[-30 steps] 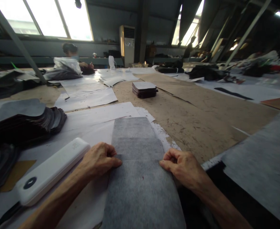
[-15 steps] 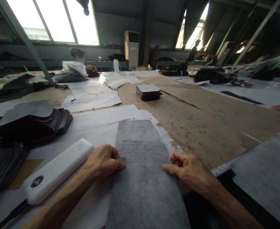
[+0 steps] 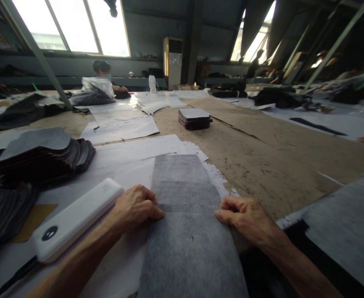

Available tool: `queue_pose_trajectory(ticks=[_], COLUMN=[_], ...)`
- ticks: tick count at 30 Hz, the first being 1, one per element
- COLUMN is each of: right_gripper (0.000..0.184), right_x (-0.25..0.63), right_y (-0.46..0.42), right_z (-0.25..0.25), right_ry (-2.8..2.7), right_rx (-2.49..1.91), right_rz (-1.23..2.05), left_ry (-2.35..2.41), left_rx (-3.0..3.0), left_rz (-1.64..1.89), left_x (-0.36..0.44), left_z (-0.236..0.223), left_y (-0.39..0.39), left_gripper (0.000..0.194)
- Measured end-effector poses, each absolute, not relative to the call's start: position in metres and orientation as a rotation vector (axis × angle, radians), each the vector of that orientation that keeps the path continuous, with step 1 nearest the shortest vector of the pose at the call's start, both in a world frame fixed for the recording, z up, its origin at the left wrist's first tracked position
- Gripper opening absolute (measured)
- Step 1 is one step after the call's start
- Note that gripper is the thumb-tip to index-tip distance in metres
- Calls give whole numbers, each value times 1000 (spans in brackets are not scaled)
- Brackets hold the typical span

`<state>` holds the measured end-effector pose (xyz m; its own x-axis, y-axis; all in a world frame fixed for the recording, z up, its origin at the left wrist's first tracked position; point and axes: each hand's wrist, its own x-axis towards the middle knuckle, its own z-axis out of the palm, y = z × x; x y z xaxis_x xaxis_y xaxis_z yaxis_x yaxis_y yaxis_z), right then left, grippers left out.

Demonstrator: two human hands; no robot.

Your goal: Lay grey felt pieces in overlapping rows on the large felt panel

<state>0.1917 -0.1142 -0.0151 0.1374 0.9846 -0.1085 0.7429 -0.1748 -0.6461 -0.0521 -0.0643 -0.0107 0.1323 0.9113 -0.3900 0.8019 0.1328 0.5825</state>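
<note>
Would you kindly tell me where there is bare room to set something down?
The widest bare patch is the scuffed brown tabletop beyond the right hand, between the small squarish pale-topped dark stack and the broad grey fabric-like sheet. The left is crowded: a long white device lies between the left hand and dark layered stacks.

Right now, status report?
Left grip, right grip: pinching opposite edges of long grey felt-like strip. White oblong plastic device left of strip, apart from it.
</note>
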Motion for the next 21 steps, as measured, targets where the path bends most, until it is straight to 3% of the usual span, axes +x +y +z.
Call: queue_pose_trajectory(ticks=[6, 9, 16, 21], right_gripper=[9, 28, 20, 12], right_x=[185, 186, 194, 192], right_y=[-119, -117, -102, -111], right_z=[-18, -15, -7, -14], right_ry=[-1756, -1848, -1943, -1816], right_rx=[-2020, -1832, -1880, -1959], right_rz=[433, 295, 559, 656], left_ry=[1801, 1783, 1657, 1669], left_rx=[1871, 2040, 2031, 1919], left_rz=[179, 347, 343, 177], left_x=[-46, -45, -45, -46], left_z=[0, 2, -1, 1], left_y=[-73, -76, -72, -70], left_gripper=[18, 32, 31, 16])
